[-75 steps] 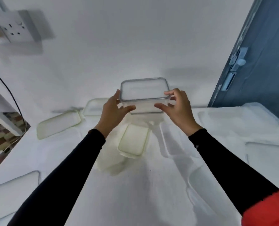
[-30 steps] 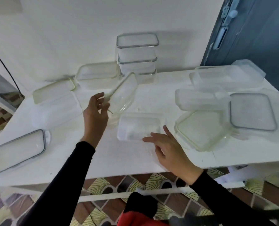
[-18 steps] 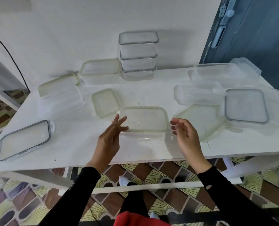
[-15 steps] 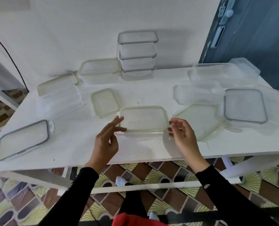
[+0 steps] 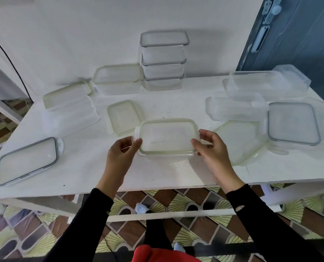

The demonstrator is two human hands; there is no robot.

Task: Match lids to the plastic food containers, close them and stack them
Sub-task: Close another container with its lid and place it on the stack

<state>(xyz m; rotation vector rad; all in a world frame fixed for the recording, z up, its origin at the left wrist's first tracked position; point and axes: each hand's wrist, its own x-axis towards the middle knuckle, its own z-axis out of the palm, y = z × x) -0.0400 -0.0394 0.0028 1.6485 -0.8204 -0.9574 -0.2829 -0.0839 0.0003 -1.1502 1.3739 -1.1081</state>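
L hand [image 5: 121,151] and R hand [image 5: 212,148] both pinch the short ends of the lidded container [image 5: 167,138], fingers curled on the side flaps; it sits near front-centre of the white table [image 5: 85,167]. Spare small lid [image 5: 124,117] just beside it on the left, touching at the corner (yellowish seal, same as the held one). Stack of 3 closed containers [image 5: 164,59] at the back against the wall. Grey-rimmed lid [image 5: 27,160] far left, well apart.
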